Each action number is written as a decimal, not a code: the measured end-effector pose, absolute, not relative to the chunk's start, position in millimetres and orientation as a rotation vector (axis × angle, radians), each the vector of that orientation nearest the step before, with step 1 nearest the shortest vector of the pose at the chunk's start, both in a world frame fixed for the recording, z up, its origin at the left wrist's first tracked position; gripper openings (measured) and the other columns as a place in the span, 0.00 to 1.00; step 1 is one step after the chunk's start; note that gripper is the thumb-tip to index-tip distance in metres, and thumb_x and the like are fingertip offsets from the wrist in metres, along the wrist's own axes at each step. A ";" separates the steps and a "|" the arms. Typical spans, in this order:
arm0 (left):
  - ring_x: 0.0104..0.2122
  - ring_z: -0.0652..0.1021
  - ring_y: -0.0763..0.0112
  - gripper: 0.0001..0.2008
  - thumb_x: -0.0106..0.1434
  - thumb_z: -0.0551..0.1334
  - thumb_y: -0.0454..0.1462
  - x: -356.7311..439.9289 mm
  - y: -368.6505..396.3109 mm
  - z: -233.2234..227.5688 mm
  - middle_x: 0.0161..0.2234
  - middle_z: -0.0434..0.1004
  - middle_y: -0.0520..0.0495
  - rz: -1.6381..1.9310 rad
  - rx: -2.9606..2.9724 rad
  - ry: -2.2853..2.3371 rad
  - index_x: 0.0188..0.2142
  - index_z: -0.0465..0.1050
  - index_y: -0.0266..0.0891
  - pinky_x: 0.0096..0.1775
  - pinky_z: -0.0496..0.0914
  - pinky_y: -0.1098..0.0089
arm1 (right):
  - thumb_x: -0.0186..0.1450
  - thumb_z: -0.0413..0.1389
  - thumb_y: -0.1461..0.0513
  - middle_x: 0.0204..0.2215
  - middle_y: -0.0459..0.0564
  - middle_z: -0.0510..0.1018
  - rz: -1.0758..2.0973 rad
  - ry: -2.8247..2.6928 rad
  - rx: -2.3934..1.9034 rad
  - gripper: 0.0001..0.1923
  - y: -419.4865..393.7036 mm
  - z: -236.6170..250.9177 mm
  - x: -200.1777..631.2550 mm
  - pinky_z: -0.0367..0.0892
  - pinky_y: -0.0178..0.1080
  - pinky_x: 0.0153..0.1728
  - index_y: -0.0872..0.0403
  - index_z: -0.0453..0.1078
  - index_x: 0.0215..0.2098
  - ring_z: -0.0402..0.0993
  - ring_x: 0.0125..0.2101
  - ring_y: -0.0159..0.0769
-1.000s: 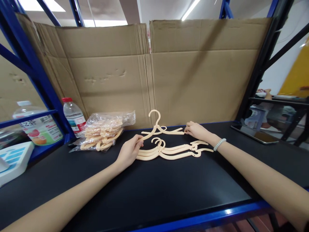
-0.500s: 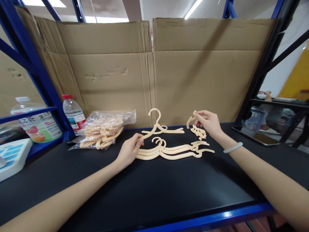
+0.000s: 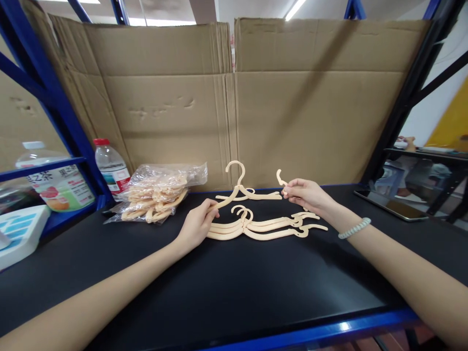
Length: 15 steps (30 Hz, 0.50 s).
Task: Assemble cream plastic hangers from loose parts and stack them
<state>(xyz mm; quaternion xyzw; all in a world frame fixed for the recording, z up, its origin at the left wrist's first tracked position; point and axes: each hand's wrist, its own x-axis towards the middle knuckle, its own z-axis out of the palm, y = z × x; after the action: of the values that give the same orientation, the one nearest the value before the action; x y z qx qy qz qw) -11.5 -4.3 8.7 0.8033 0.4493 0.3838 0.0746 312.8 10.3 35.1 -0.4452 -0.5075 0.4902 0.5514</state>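
Observation:
My left hand [image 3: 198,222] is closed on the left arm of a cream plastic clothes hanger [image 3: 238,186], its hook pointing up. Between the fingertips of my right hand [image 3: 306,193] is a small curved hanger piece [image 3: 281,179], held just off the right end of that hanger. In front of both hands, several assembled hangers [image 3: 268,236] lie together on the black table, hooked pieces at their right ends. Another hanger lies partly hidden behind the held one. My right hand mostly covers the little pile of loose pieces beneath it.
Clear plastic bags of cream hanger parts [image 3: 157,195] lie at the left, before a red-capped bottle [image 3: 111,165]. A white and blue tray [image 3: 22,234] is at the far left. A dark tablet [image 3: 390,204] lies at the right. Cardboard [image 3: 164,112] walls the back.
My right hand has moved left with the small piece, closer to the held hanger's right end, and turned the piece. My left hand keeps its grip. The camera view has shifted slightly.

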 end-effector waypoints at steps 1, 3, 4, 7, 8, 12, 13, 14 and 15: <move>0.29 0.76 0.69 0.07 0.64 0.51 0.38 -11.6 -4.1 8.7 0.28 0.75 0.51 1.151 2.416 1.347 0.36 0.65 0.41 0.34 0.67 0.71 | 0.53 0.64 0.67 0.25 0.46 0.77 1.168 -1.186 -1.045 0.12 10.6 34.2 312.2 0.71 0.31 0.30 0.53 0.63 0.28 0.75 0.29 0.30; 0.30 0.76 0.69 0.07 0.64 0.50 0.38 -11.6 -4.0 8.6 0.28 0.75 0.51 1.150 2.422 1.344 0.36 0.65 0.41 0.34 0.67 0.71 | 0.53 0.63 0.68 0.26 0.46 0.77 1.195 -1.162 -1.032 0.13 10.6 34.1 311.4 0.72 0.33 0.32 0.53 0.62 0.31 0.76 0.30 0.32; 0.30 0.76 0.69 0.07 0.64 0.50 0.38 -11.5 -4.0 8.6 0.28 0.75 0.51 1.149 2.422 1.345 0.36 0.65 0.41 0.34 0.67 0.71 | 0.54 0.62 0.69 0.26 0.45 0.77 1.214 -1.160 -1.027 0.13 10.4 34.6 311.2 0.72 0.34 0.34 0.53 0.64 0.33 0.76 0.30 0.32; 0.30 0.76 0.68 0.06 0.64 0.51 0.38 -11.0 -4.1 8.4 0.29 0.76 0.51 1.143 2.414 1.344 0.36 0.65 0.41 0.34 0.67 0.70 | 0.57 0.60 0.69 0.28 0.46 0.76 1.256 -1.179 -1.059 0.10 9.9 36.5 311.9 0.72 0.33 0.35 0.54 0.68 0.36 0.75 0.31 0.30; 0.30 0.76 0.68 0.06 0.64 0.51 0.37 -10.9 -4.2 8.3 0.29 0.76 0.51 1.144 2.413 1.346 0.36 0.65 0.41 0.34 0.67 0.70 | 0.58 0.60 0.68 0.29 0.47 0.76 1.262 -1.185 -1.089 0.07 10.0 37.0 312.5 0.72 0.33 0.34 0.55 0.69 0.34 0.75 0.31 0.30; 0.30 0.76 0.68 0.06 0.63 0.51 0.37 -11.0 -4.1 8.3 0.29 0.76 0.51 1.154 2.420 1.352 0.36 0.64 0.41 0.34 0.67 0.70 | 0.62 0.57 0.65 0.30 0.49 0.76 1.311 -1.214 -1.190 0.05 11.8 38.1 315.6 0.72 0.34 0.37 0.56 0.69 0.28 0.74 0.34 0.31; 0.30 0.76 0.68 0.06 0.63 0.51 0.37 -11.2 -4.1 8.3 0.29 0.76 0.51 1.154 2.422 1.352 0.36 0.64 0.41 0.34 0.67 0.70 | 0.63 0.56 0.65 0.30 0.50 0.76 1.339 -1.222 -1.196 0.06 12.2 38.3 316.4 0.72 0.35 0.38 0.56 0.69 0.28 0.75 0.35 0.32; 0.30 0.76 0.68 0.06 0.63 0.51 0.37 -11.3 -4.0 8.4 0.29 0.76 0.51 1.152 2.422 1.352 0.36 0.64 0.41 0.34 0.67 0.70 | 0.64 0.55 0.64 0.30 0.50 0.77 1.366 -1.224 -1.199 0.07 12.5 38.4 317.2 0.72 0.36 0.40 0.56 0.69 0.28 0.75 0.35 0.32; 0.30 0.76 0.68 0.06 0.63 0.51 0.37 -11.4 -4.0 8.6 0.29 0.76 0.51 1.146 2.423 1.353 0.36 0.64 0.41 0.34 0.67 0.70 | 0.65 0.55 0.64 0.31 0.51 0.77 1.391 -1.224 -1.192 0.07 12.5 38.5 317.8 0.72 0.36 0.41 0.56 0.69 0.28 0.75 0.36 0.32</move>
<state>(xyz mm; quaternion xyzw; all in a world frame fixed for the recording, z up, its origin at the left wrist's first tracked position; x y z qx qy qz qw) -11.4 -4.0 8.6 0.8050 0.4496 0.3808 0.0695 317.8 12.5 38.5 -0.4827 -0.4955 0.5630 0.4523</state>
